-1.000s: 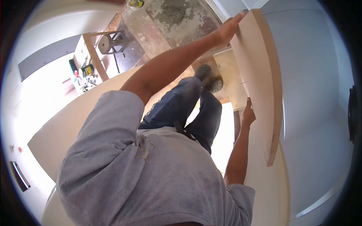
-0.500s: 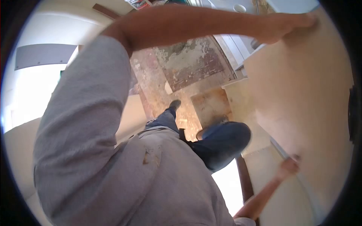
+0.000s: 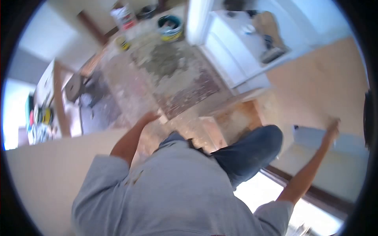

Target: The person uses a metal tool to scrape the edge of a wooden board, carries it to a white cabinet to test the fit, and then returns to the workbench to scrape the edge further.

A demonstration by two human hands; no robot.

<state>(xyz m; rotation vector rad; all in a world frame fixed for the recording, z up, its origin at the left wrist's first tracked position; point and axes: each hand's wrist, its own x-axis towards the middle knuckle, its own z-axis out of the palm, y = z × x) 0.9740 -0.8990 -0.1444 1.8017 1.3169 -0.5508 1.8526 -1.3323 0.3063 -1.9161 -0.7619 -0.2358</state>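
A large tan wooden board (image 3: 323, 82) stands at the right, its lower edge near a pale ledge (image 3: 334, 141). My right hand (image 3: 332, 126) reaches out to that lower edge and holds the board; motion blur hides the fingers. My left hand (image 3: 147, 117) hangs free beside my thigh, holding nothing, over the rough floor (image 3: 177, 74). My grey shirt and blue trousers (image 3: 252, 149) fill the lower middle of the view.
A paint bucket (image 3: 170, 26) and a can (image 3: 123, 15) sit on the floor far ahead. White cabinets (image 3: 236, 47) stand ahead right. At the left are a work table with cans (image 3: 43, 116) and a stool (image 3: 75, 87). A pale panel (image 3: 47, 177) lies at lower left.
My left hand has let go of the board's top edge and dropped to my side. The board has swung away to the right, and the view has tilted towards the floor.
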